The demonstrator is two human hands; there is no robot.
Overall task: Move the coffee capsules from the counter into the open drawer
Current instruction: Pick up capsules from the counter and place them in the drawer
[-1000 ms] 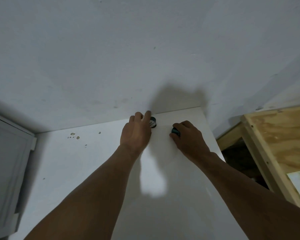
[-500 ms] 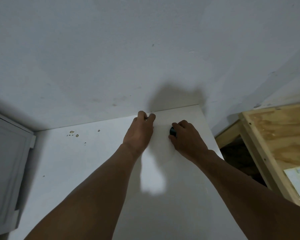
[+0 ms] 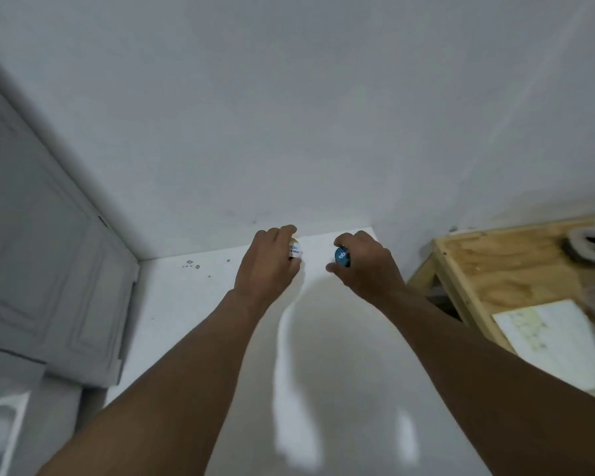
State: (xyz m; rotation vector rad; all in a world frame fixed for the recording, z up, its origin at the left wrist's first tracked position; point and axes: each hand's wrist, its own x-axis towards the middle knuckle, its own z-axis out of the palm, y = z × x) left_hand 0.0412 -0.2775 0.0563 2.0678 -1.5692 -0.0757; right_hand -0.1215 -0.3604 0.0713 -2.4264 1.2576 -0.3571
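The left hand (image 3: 267, 266) has its fingers curled round a white-labelled capsule (image 3: 295, 251), and the right hand (image 3: 368, 269) pinches a blue capsule (image 3: 343, 257). Both are at the counter's (image 3: 186, 304) twelve o'clock edge. I'd judge carrying is barely begun. The open drawer isn't visible, so I can't tell what's in it.

Wall (image 3: 289, 132) blocks ahead; cabinet door (image 3: 49, 269) left, wooden frame (image 3: 516, 266) right; counter (image 3: 186, 310) passable nearward.
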